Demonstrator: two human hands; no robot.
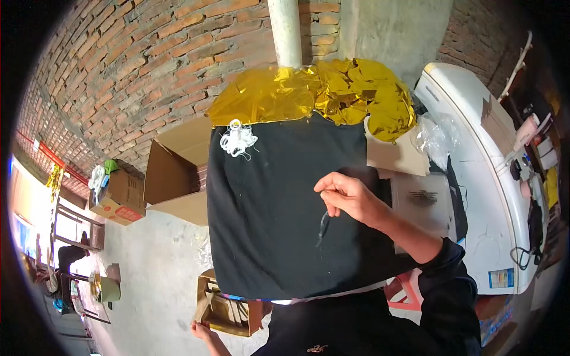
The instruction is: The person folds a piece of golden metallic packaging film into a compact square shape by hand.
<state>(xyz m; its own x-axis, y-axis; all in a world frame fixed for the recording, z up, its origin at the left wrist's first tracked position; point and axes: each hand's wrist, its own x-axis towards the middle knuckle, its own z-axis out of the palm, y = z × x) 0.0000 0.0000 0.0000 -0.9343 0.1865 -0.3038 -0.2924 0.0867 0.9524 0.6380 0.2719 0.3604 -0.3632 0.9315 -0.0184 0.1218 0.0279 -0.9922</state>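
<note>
My right hand (347, 196) is closed over the middle of a black cloth (279, 196) spread across the work surface. A thin dark strip (322, 228) dangles below its curled fingers, and thumb and forefinger are pinched together. Low on the left, my left hand (203, 330) is at the side of a small open cardboard box (256, 314), its fingers bent together; what they hold, if anything, I cannot make out. A tangle of white threads (237, 140) lies on the cloth's far left corner.
Crumpled gold foil (261, 98) covers the far edge. To the right are a clear plastic container (421, 199), a clear plastic bag (436, 139) and a white appliance (484, 178). A large open carton (178, 172) stands left. A person's dark-clothed leg (71, 255) shows far left.
</note>
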